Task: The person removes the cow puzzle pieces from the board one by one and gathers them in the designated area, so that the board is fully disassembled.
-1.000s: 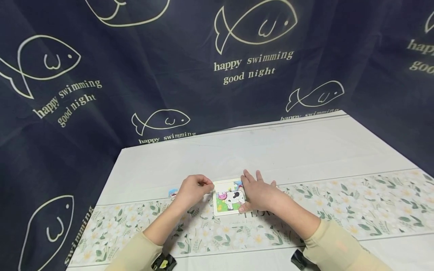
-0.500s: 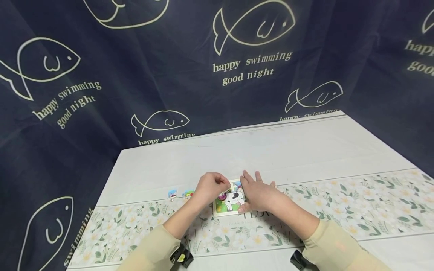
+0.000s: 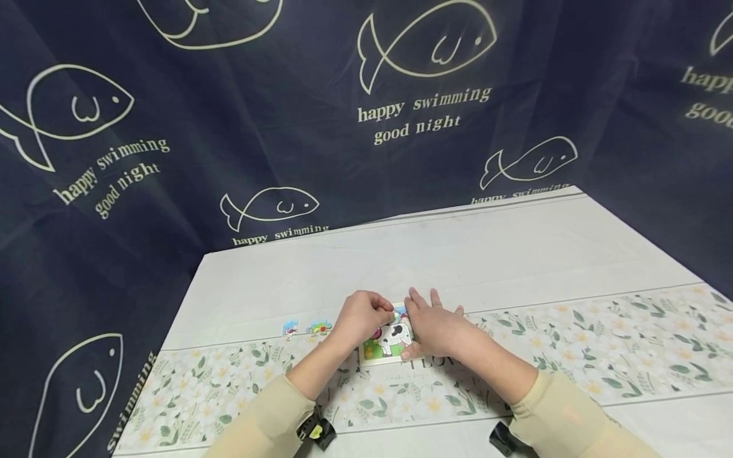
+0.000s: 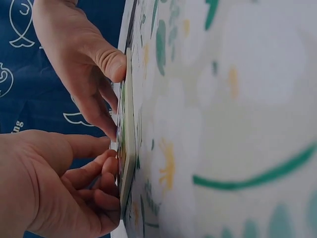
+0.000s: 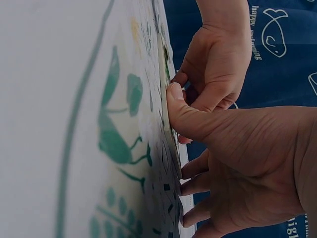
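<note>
A small white-framed cow jigsaw puzzle point(image 3: 395, 343) lies flat on the table in the head view. My left hand point(image 3: 362, 318) is over its upper left part, thumb and fingertips pinching a small puzzle piece that the fingers mostly hide. In the left wrist view, that hand's fingertips point(image 4: 111, 161) meet at the puzzle's face. My right hand point(image 3: 441, 329) rests on the right side of the puzzle with its fingers spread and fairly straight. Its thumb point(image 5: 177, 94) touches the near edge of the frame in the right wrist view.
Two loose puzzle pieces lie left of the left hand: a blue one point(image 3: 291, 327) and a green one point(image 3: 319, 327). A floral band point(image 3: 595, 350) crosses the white tabletop point(image 3: 487, 254). A dark blue fish-print curtain point(image 3: 321, 127) hangs behind the table.
My left hand has moved right, from the puzzle's left edge to over its upper part, uncovering the loose green piece. My right hand has stayed on the right side.
</note>
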`<state>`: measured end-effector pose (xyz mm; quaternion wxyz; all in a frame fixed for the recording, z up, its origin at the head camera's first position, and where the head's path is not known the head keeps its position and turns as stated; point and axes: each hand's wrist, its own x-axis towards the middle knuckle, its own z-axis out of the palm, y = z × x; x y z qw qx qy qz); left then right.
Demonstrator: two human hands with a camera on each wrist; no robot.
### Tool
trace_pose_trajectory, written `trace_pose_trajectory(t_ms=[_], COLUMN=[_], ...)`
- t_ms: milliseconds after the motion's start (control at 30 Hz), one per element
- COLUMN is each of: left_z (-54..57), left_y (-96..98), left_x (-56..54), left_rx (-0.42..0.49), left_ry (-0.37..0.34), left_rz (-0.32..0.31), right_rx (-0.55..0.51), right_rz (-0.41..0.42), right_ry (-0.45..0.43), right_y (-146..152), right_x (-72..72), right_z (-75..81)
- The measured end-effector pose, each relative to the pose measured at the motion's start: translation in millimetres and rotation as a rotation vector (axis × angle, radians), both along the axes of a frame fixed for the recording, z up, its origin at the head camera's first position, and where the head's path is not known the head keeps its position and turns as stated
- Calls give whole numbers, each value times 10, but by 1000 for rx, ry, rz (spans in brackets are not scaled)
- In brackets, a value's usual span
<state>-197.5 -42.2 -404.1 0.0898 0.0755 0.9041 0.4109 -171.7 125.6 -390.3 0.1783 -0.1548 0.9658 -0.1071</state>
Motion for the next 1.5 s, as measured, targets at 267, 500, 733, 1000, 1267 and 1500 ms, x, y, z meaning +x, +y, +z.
trace_pose_trajectory(t_ms=[267, 500, 733, 1000, 1267, 1500], left_z=[50, 55, 47, 45, 51, 0], left_y=[14, 15, 17, 0, -2, 35], left_x=[28, 41, 50, 44, 48, 38], left_rx=[11, 100, 176, 224, 248, 236], left_ry=[-64, -159, -216, -218, -181, -117], left_rz=[41, 74, 109, 116, 98, 83], right_rx=[4, -8, -17, -19, -24, -10], right_rz=[-2, -4, -7, 4, 8, 15], right_ry=[2, 7, 4, 15, 18, 16], right_y=[-10, -8, -1, 3, 3, 1], right_x=[-8, -5, -2, -6, 0, 1], right_z=[3, 4, -5, 0, 11, 6])
